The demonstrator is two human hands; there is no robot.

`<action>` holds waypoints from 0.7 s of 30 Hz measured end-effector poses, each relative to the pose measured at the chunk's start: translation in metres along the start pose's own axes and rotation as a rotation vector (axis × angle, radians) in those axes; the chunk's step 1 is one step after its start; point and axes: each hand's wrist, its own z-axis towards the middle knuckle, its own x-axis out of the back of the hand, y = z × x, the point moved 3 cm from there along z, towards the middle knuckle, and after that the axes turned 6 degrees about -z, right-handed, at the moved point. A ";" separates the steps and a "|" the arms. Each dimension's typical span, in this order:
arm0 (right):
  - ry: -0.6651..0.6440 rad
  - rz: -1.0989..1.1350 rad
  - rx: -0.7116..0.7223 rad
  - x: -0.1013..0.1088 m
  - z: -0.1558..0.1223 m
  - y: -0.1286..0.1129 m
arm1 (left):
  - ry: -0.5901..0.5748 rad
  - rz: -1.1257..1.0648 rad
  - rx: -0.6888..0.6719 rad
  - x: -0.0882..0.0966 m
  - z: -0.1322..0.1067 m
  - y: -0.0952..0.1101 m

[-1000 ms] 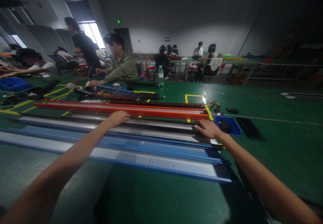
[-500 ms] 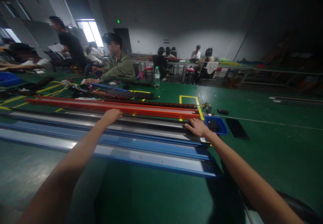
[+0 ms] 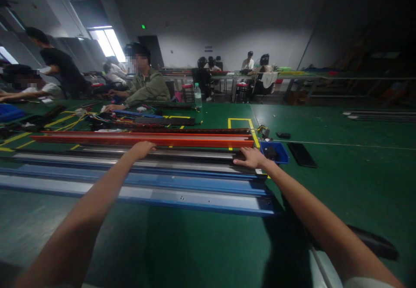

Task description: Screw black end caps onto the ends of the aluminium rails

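Note:
Several long metal rails lie side by side across the green table. My left hand (image 3: 143,150) is closed over a black rail (image 3: 195,157) with a silvery face, its fingers bent over the far edge and partly hidden. Near that rail's right end, my right hand (image 3: 251,158) grips it, thumb on the near side and fingers over the far side. An orange-red rail (image 3: 182,141) lies just beyond both hands. Closer to me are a blue rail (image 3: 195,183) and a silver-faced rail with blue edges (image 3: 208,199).
A small blue tray (image 3: 284,154) with black parts sits right of the rails, beside a black phone-like slab (image 3: 302,154). Wires and dark strips (image 3: 162,121) lie beyond. A bottle (image 3: 198,95) stands farther back. A co-worker in a green jacket (image 3: 149,86) sits across the table.
My view has shifted slightly, and the rails appear a little higher in it. Both hands keep their places on the black rail. A standing person in black has moved left.

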 end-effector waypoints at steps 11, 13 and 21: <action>0.002 -0.006 -0.033 0.010 0.000 -0.005 | -0.051 0.036 -0.060 0.012 0.008 -0.005; 0.017 -0.010 -0.040 0.014 0.000 -0.006 | -0.046 0.048 -0.050 0.018 0.008 -0.008; 0.082 -0.010 -0.040 0.032 -0.004 -0.011 | 0.005 0.088 0.000 0.060 0.009 -0.026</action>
